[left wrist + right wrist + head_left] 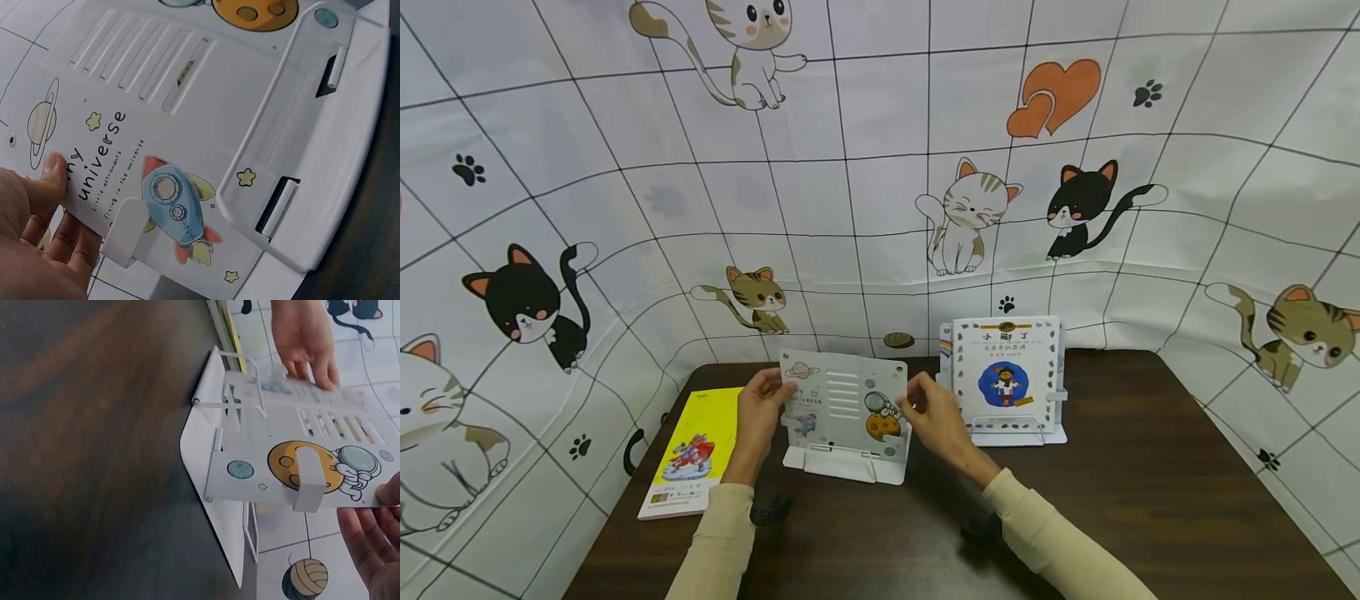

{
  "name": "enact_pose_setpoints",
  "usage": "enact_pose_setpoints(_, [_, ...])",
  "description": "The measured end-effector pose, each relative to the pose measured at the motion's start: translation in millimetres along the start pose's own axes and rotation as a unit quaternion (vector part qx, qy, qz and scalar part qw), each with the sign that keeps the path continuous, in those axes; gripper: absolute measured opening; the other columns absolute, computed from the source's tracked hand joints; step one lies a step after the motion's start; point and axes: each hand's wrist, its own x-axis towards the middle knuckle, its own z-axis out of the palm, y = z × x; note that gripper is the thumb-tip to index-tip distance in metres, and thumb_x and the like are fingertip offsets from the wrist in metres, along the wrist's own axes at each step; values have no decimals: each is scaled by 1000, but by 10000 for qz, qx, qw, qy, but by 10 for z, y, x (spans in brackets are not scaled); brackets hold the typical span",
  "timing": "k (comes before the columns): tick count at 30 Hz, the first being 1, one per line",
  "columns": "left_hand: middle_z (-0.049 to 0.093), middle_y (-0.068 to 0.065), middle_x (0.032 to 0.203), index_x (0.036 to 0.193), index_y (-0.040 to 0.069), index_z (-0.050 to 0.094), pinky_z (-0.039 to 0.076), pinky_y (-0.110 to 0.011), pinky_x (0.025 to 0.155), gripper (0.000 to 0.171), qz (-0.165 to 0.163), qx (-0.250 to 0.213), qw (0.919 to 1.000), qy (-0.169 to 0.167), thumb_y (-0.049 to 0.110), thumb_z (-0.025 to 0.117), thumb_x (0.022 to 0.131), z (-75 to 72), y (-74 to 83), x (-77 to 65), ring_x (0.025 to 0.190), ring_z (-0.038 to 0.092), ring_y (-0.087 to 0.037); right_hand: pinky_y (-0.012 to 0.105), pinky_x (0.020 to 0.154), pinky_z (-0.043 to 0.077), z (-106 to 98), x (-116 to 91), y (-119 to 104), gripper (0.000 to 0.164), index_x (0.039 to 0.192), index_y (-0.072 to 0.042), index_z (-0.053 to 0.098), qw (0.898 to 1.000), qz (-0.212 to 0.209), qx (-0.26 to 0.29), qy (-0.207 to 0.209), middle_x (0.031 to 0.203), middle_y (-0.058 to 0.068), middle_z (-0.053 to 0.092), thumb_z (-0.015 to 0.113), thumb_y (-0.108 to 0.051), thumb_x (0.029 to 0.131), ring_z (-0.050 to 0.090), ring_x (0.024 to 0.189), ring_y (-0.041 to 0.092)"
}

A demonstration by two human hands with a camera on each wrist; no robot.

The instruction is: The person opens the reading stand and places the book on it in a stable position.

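A white book stand point(844, 417) printed with a rocket, a planet and an astronaut stands upright on the dark table. My left hand point(762, 412) pinches its left edge, thumb on the printed front and fingers behind, as the left wrist view shows. On the opposite edge, my right hand point(936, 417) holds the panel the same way, near the astronaut picture. The base plate point(356, 181) with its wire page holder point(240, 175) rests at the bottom. White side clips point(310, 481) hook over the panel's edges. No book lies on this stand.
A yellow-covered book point(703, 442) lies left of my left arm. To the right, a second stand point(1056, 433) bears a white picture book point(1004, 367) with a blue circle. A cat-patterned curtain point(880, 208) hangs behind the dark table point(1150, 483).
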Motion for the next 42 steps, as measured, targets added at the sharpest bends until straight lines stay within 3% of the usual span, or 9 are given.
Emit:
enact_pose_setpoints(6, [75,-11,106,124,-8,68,52,-15,78,27,128,233,9996,-24,2,73,100,-16,13,128,86,63,-4,23,68,60,71,-106,-81,17,99,-9,60,9995,-272,97,-100,87,5,71,77,-6,98,71,75,17])
enact_pose_setpoints(15, [69,-20,116,132,-8,63,50,-8,82,30,-35,518,9984,-221,0,67,103,-19,14,283,93,60,0,27,73,64,234,-279,-236,18,98,-10,61,9959,-887,120,-102,89,3,72,78,-6,96,73,80,14])
enact_pose_setpoints(18, [69,-18,115,132,-7,63,50,-8,83,29,-40,456,9986,-254,-2,65,103,-7,27,316,92,61,3,26,75,64,294,-310,-303,18,98,-10,61,9954,-903,202,-249,91,3,73,78,-6,97,74,83,15])
enact_pose_setpoints(22, [70,-4,105,131,-11,61,52,-9,81,29,57,231,9993,-304,-8,63,102,8,28,374,87,62,6,23,77,63,378,-343,-387,17,99,-9,61,9949,-831,276,-496,94,4,73,78,-6,97,75,88,16])
enact_pose_setpoints(31, [68,3,112,137,-10,57,53,-13,89,31,282,-28,9965,-788,-10,55,105,63,-38,480,95,65,6,21,78,62,570,-384,-537,19,100,-9,61,9913,-907,310,-900,97,4,71,78,-4,96,75,89,14])
enact_pose_setpoints(33, [70,-1,114,138,-10,56,53,-15,91,32,396,-106,9944,-975,-9,53,106,89,-49,500,97,66,5,19,77,61,612,-382,-550,19,100,-9,60,9901,-932,266,-1020,96,5,70,78,-3,96,74,88,12])
enact_pose_setpoints(39, [62,-36,133,143,-11,52,52,-16,97,34,548,-204,9885,-1396,-6,49,109,165,-62,545,103,67,3,20,75,62,681,-385,-568,21,98,-10,58,9885,-1016,48,-1122,96,4,68,77,-2,95,74,87,11])
enact_pose_setpoints(42, [59,-35,140,146,-8,52,51,-16,99,36,504,-28,9892,-1374,-2,50,110,173,-44,534,107,64,5,23,73,63,681,-378,-582,22,98,-8,57,9882,-1095,-3,-1071,97,6,67,78,-1,94,75,86,14])
